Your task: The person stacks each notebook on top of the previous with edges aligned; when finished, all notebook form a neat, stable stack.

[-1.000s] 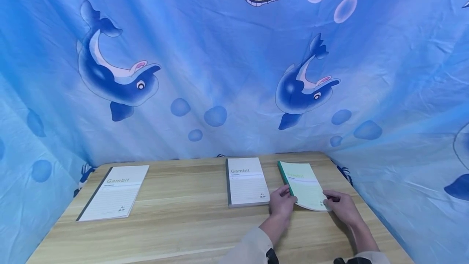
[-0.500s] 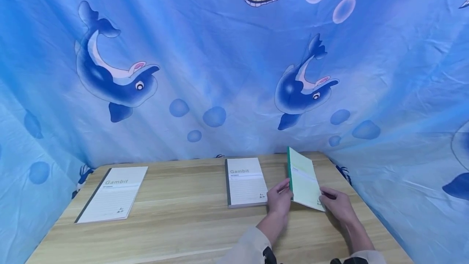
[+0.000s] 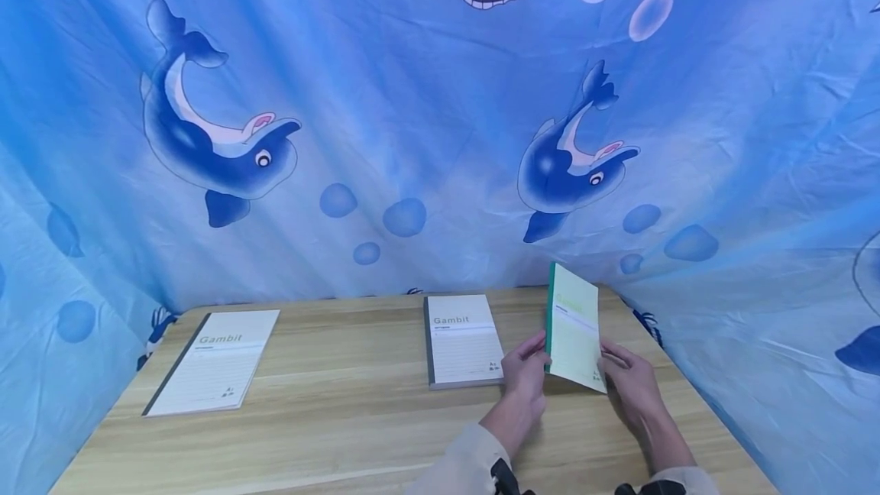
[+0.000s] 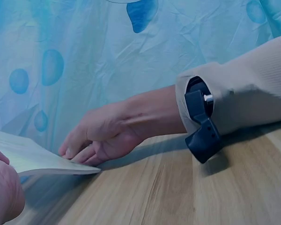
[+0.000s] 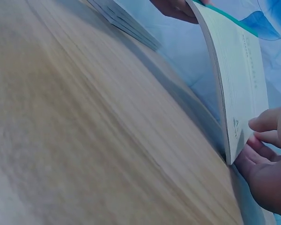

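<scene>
A pale green notebook (image 3: pixel 574 327) with a darker green spine tilts up off the right side of the table, its far end raised. My left hand (image 3: pixel 525 371) grips its spine side near the lower corner. My right hand (image 3: pixel 634 382) holds the opposite lower corner; in the right wrist view the thumb (image 5: pixel 264 121) lies on the cover and the other fingers are beneath. The pages bow slightly between both hands. Just left of my left hand lies a white "Gambit" notebook (image 3: pixel 464 346) with a dark spine, on a small stack seen edge-on (image 5: pixel 124 23) in the right wrist view.
Another white Gambit notebook (image 3: pixel 213 361) lies flat at the left of the wooden table (image 3: pixel 330 403). A blue curtain (image 3: pixel 412 121) printed with dolphins hangs right behind the table and along its sides. Dark wrist mounts (image 4: pixel 203 124) sit at the cuffs.
The green notebook's far end has risen from near the table to a steep tilt, turning its cover toward me. Both hands stay at its lower corners, shifting only slightly.
</scene>
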`<state>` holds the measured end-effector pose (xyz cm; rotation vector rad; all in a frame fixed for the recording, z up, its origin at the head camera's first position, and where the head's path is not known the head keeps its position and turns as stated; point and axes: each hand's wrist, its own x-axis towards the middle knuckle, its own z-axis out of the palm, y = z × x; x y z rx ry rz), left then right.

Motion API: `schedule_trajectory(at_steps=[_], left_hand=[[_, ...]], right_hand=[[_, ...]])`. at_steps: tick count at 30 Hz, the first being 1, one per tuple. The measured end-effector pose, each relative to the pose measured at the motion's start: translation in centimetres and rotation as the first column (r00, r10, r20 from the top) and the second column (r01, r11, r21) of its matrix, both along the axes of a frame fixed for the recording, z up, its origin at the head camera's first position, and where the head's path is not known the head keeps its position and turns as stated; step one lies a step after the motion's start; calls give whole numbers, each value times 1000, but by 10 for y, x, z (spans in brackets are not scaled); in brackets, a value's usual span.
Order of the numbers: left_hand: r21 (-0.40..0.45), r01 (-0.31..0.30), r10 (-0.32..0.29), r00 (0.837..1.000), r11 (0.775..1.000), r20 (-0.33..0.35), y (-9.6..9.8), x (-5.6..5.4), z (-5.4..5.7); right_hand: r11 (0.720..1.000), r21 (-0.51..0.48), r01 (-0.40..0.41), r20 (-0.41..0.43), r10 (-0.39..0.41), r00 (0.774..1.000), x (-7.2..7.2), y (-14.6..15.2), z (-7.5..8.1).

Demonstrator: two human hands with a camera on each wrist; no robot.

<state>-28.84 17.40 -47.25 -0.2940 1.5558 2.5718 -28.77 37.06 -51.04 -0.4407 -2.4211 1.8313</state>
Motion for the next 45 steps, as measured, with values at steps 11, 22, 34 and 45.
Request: schedule_trajectory(at_steps=[11, 22, 34, 45], left_hand=[[-24, -26, 25, 999, 999, -38, -12, -4, 3], [-120, -5, -10, 992, 993, -126, -54, -10, -1], [-349, -34, -44, 976, 936, -212, -114, -7, -2], [-473, -40, -86, 966, 880, -243, -161, -5, -11]], right_hand=[[998, 12, 66, -56, -66, 996, 5, 1, 12], [993, 90, 77, -162, -62, 985, -2, -22, 30], [995, -36, -94, -247, 82, 966, -18, -70, 33], [984, -87, -155, -234, 131, 964, -28, -107, 22]])
